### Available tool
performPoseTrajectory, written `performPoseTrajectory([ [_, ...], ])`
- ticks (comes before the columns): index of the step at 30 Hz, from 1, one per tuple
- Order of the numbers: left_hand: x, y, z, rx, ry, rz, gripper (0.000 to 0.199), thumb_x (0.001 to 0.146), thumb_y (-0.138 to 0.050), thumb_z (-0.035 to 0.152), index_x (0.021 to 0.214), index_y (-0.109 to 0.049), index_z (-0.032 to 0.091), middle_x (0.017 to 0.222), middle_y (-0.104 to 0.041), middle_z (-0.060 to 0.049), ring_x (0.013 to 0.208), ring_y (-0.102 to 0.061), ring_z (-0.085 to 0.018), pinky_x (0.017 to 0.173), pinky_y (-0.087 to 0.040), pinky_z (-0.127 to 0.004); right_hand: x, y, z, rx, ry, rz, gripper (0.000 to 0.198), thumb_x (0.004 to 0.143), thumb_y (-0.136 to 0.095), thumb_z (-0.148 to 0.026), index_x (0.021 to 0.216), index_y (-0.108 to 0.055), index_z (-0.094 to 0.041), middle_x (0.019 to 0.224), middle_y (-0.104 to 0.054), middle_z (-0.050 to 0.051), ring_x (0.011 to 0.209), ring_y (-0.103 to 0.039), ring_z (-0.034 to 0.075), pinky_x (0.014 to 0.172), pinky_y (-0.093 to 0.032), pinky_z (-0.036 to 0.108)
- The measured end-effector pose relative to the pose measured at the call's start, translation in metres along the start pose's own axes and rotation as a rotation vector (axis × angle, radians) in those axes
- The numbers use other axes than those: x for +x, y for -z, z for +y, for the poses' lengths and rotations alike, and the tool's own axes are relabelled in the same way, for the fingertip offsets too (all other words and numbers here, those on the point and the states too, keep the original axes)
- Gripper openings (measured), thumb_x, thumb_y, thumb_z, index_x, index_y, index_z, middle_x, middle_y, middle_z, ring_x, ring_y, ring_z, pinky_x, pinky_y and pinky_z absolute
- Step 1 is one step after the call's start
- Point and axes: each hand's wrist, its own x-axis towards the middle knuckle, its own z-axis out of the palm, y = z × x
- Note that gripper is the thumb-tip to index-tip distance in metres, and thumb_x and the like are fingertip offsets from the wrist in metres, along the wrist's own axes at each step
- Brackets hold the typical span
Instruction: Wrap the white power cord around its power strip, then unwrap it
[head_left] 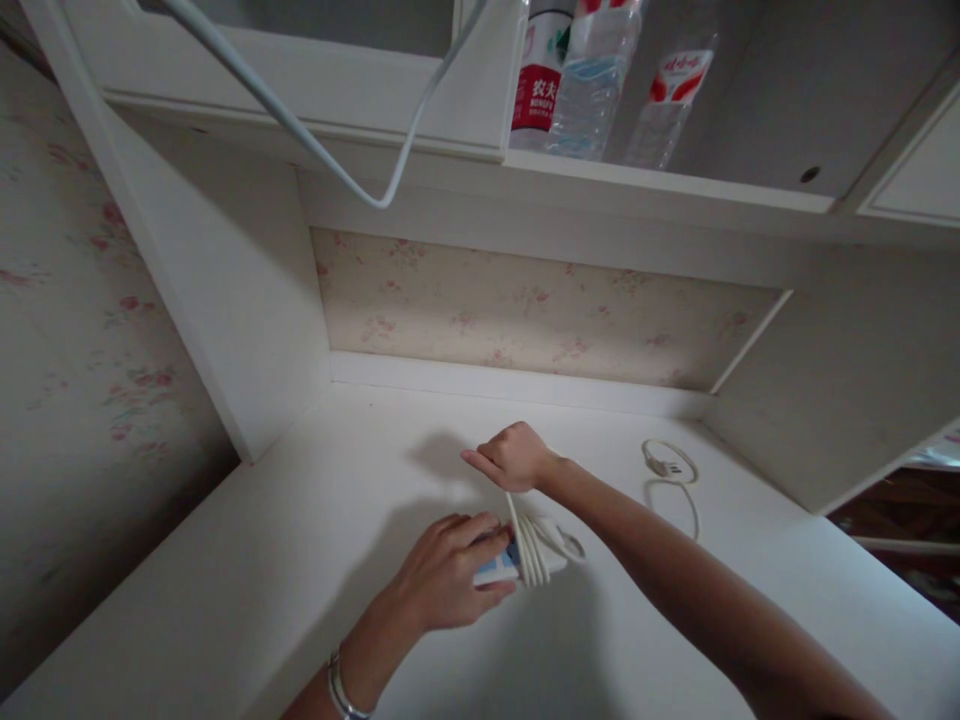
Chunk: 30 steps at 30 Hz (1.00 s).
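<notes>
My left hand [457,572], with a silver bangle at the wrist, is closed around one end of a white and blue power strip [496,570], whose face is mostly hidden by the fingers. Several turns of a cream power cord [531,552] are wrapped around the strip's other end, with a loose loop sticking out to the right. Just above and beyond it, my right hand [514,457] is a closed fist, and a stretch of the cord runs taut from it down to the coils.
A three-pin plug [667,467] and loose cord lie on the white desk [315,560] at right, partly behind my right forearm. Plastic bottles [592,85] stand on the shelf above. A grey-white cable [322,150] hangs in front of the cabinet. Side panels flank the desk.
</notes>
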Motion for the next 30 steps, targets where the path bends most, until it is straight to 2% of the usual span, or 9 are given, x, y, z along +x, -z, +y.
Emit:
performPoseTrajectory([
  [5,-0.004,0.006,0.002,-0.086,-0.049,0.069,0.047,0.077,-0.061,0.042,0.119,-0.055,0.022,0.111,-0.064,-0.009,0.094,-0.062,-0.022,0.085,-0.050,-0.036,-0.012,-0.030,0.007,0.106,-0.134,-0.103,0.064,0.097,-0.017,-0.046,0.068,-0.068,-0.021,0.064,-0.069,0.005,0.062,-0.064,0.014,0.059,-0.034,0.023],
  [9,-0.003,0.008,0.004,-0.161,-0.025,0.174,0.043,0.077,-0.062,0.042,0.113,-0.057,0.020,0.110,-0.063,-0.010,0.097,-0.061,-0.021,0.086,-0.051,-0.033,-0.031,-0.058,0.003,0.164,-0.238,-0.107,0.065,0.098,-0.014,-0.041,0.070,-0.068,-0.020,0.063,-0.068,0.003,0.062,-0.064,0.013,0.058,-0.037,0.022],
  [11,-0.003,0.009,0.001,-0.172,0.024,0.231,0.040,0.078,-0.062,0.040,0.112,-0.058,0.020,0.111,-0.062,-0.010,0.099,-0.060,-0.020,0.088,-0.051,-0.031,-0.044,-0.070,-0.004,0.147,-0.249,-0.101,0.063,0.098,-0.015,-0.039,0.074,-0.069,-0.019,0.062,-0.067,0.004,0.060,-0.063,0.014,0.055,-0.037,0.023],
  [15,-0.002,0.009,-0.010,-0.102,0.219,0.355,0.031,0.082,-0.058,0.037,0.108,-0.059,0.021,0.110,-0.059,-0.008,0.101,-0.059,-0.018,0.090,-0.050,-0.029,-0.076,-0.081,-0.020,0.114,-0.231,-0.123,0.048,0.096,-0.028,-0.038,0.075,-0.067,-0.018,0.059,-0.066,0.005,0.053,-0.061,0.017,0.050,-0.036,0.025],
  [19,0.002,0.004,-0.019,0.018,0.391,0.337,0.029,0.083,-0.056,0.038,0.108,-0.058,0.024,0.106,-0.060,-0.005,0.088,-0.063,-0.017,0.082,-0.052,-0.029,-0.099,-0.072,-0.025,0.050,-0.239,-0.106,0.040,0.097,-0.028,-0.033,0.082,-0.063,-0.022,0.066,-0.068,0.002,0.053,-0.062,0.014,0.050,-0.031,0.023],
  [23,0.006,0.001,-0.019,0.101,0.509,0.300,0.032,0.082,-0.057,0.037,0.111,-0.054,0.026,0.104,-0.058,-0.004,0.084,-0.063,-0.017,0.075,-0.052,-0.027,-0.103,-0.050,-0.030,-0.011,-0.222,0.023,0.044,0.097,-0.031,-0.032,0.068,-0.061,-0.018,0.061,-0.066,0.004,0.051,-0.059,0.013,0.052,-0.027,0.026],
  [27,0.007,0.001,-0.019,0.172,0.538,0.249,0.027,0.083,-0.056,0.035,0.107,-0.053,0.024,0.101,-0.057,-0.004,0.084,-0.061,-0.018,0.073,-0.049,-0.028,-0.097,-0.025,-0.035,-0.080,-0.071,0.243,0.037,0.094,-0.039,-0.026,0.063,-0.057,-0.017,0.054,-0.060,0.001,0.050,-0.051,0.011,0.055,-0.023,0.029],
  [30,0.007,-0.001,-0.017,0.245,0.493,0.168,0.022,0.081,-0.057,0.034,0.100,-0.055,0.023,0.096,-0.056,-0.005,0.082,-0.060,-0.019,0.074,-0.048,-0.030,-0.087,-0.008,-0.037,-0.117,0.043,0.372,0.033,0.091,-0.045,-0.023,0.061,-0.055,-0.018,0.052,-0.056,0.000,0.050,-0.047,0.011,0.056,-0.021,0.031],
])
